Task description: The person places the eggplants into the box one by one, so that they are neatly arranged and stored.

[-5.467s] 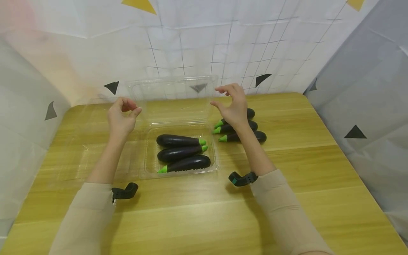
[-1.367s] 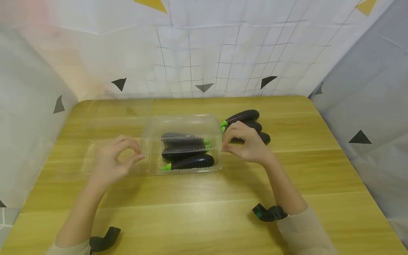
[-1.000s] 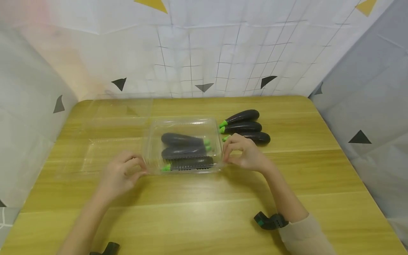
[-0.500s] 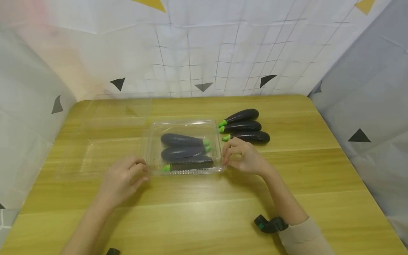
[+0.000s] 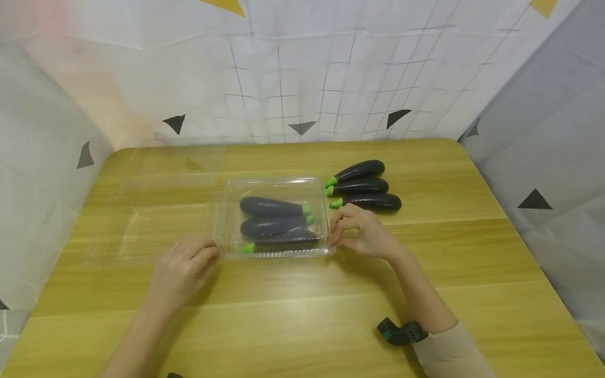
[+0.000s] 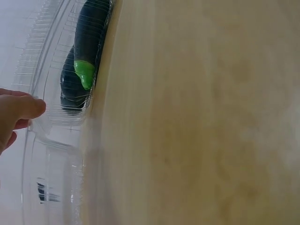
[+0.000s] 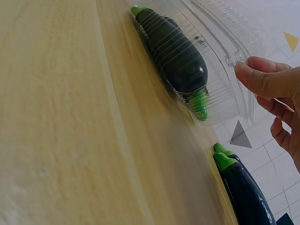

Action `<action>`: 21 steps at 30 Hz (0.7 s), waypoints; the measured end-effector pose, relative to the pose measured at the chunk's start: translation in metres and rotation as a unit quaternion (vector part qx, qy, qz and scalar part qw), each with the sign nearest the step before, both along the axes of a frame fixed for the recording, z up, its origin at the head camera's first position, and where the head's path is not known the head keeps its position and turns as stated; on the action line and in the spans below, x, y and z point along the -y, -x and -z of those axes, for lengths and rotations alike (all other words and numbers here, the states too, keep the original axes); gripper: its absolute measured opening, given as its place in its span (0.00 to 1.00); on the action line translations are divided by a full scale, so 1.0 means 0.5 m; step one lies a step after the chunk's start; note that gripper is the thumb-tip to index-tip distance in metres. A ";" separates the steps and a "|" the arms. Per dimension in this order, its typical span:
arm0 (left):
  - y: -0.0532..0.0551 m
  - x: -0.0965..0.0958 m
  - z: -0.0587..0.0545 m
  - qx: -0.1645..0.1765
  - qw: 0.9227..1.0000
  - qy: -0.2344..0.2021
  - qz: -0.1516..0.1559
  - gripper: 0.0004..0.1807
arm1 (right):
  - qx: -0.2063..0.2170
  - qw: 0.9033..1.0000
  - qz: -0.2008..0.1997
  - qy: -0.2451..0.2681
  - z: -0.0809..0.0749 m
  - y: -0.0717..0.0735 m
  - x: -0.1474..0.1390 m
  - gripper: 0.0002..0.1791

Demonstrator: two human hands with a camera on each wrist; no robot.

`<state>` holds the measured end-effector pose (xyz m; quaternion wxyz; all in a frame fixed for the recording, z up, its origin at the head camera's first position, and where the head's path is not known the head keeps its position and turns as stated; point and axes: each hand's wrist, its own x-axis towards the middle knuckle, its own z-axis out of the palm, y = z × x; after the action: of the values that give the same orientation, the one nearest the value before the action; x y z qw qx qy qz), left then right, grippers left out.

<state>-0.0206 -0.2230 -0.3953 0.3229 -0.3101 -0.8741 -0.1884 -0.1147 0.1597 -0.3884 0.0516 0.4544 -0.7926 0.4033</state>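
A clear plastic clamshell box (image 5: 269,186) lies in the middle of the table with its lid down. Through the lid show three dark eggplants (image 5: 271,207) with green stems. At the box's front left corner, my left hand (image 5: 185,270) pinches the rim between thumb and fingers; the left wrist view shows only part of this hand (image 6: 16,112). My right hand (image 5: 361,232) pinches the rim at the front right corner, thumb below in the head view. In the right wrist view, its thumb and index finger (image 7: 260,79) press the two rims together beside a small clasp.
Another clear clamshell box (image 5: 134,210) stands to the left with its lid raised back. Three loose eggplants (image 5: 360,187) lie in a row behind my right hand. The wooden table (image 5: 293,325) meets white sheeting (image 5: 302,79) at the back and sides.
The lid, upright at first, has swung forward and down over the eggplants. Both hands came down with it to the front corners; lately the left fingers have closed on the left corner.
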 end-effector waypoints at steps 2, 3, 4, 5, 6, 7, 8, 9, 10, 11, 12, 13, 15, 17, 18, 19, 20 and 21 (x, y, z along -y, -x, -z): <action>-0.001 0.000 -0.001 0.004 1.000 -0.003 0.000 0.25 | -0.001 1.000 -0.002 0.002 0.000 0.001 -0.001 0.17; -0.002 -0.001 -0.001 0.005 1.000 -0.005 -0.001 0.24 | -0.001 1.000 -0.002 0.003 0.000 0.001 -0.001 0.17; -0.002 -0.002 -0.001 0.003 1.000 -0.008 -0.002 0.24 | -0.001 1.000 -0.004 0.004 0.000 0.002 -0.001 0.17; -0.003 -0.002 -0.001 0.001 1.000 -0.012 -0.002 0.24 | -0.002 1.000 -0.005 0.005 0.000 0.002 -0.001 0.17; -0.002 -0.003 -0.002 -0.002 1.000 -0.015 -0.002 0.24 | -0.002 1.000 -0.006 0.007 0.000 0.002 -0.002 0.17; -0.002 -0.004 -0.002 -0.005 1.000 -0.017 -0.003 0.24 | -0.002 1.000 -0.007 0.008 0.000 0.002 -0.001 0.17; -0.002 -0.005 -0.002 -0.009 1.000 -0.018 -0.004 0.24 | -0.003 1.000 -0.006 0.008 0.000 0.003 -0.001 0.17; -0.002 -0.006 -0.001 -0.012 1.000 -0.018 -0.005 0.23 | -0.002 1.000 -0.007 0.009 0.000 0.003 -0.001 0.17; -0.001 -0.007 0.000 -0.016 1.000 -0.019 -0.004 0.24 | -0.002 1.000 -0.007 0.010 0.001 0.003 -0.002 0.17; -0.001 -0.007 0.000 -0.018 1.000 -0.019 -0.004 0.23 | -0.003 1.000 -0.007 0.011 0.001 0.004 -0.002 0.18; 0.000 -0.008 0.001 -0.020 1.000 -0.018 -0.004 0.23 | -0.001 1.000 -0.007 0.011 0.002 0.004 -0.002 0.18; 0.000 -0.008 0.003 -0.023 1.000 -0.017 -0.004 0.22 | 0.001 1.000 -0.006 0.011 0.002 0.004 -0.003 0.18; 0.000 -0.009 0.006 -0.029 0.999 -0.014 -0.004 0.21 | 0.004 1.000 -0.005 0.011 0.004 0.004 -0.004 0.18; 0.000 -0.010 0.009 -0.033 0.999 -0.007 -0.007 0.20 | 0.010 1.000 -0.002 0.011 0.005 0.003 -0.004 0.18; 0.000 -0.010 0.010 -0.036 0.999 -0.005 -0.007 0.20 | 0.015 1.000 0.000 0.011 0.005 0.003 -0.005 0.18; -0.001 -0.011 0.011 -0.040 0.999 -0.003 -0.008 0.20 | 0.017 1.000 0.001 0.012 0.006 0.003 -0.005 0.18; -0.001 -0.011 0.012 -0.043 0.999 0.000 -0.008 0.20 | 0.018 1.000 0.002 0.012 0.006 0.002 -0.005 0.18; -0.002 -0.012 0.013 -0.045 0.999 0.002 -0.009 0.20 | 0.020 1.000 0.002 0.013 0.005 0.002 -0.005 0.18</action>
<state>-0.0198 -0.2172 -0.4016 0.3631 -0.3111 -0.8617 -0.1699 -0.1158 0.1624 -0.3911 0.0422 0.4440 -0.7892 0.4222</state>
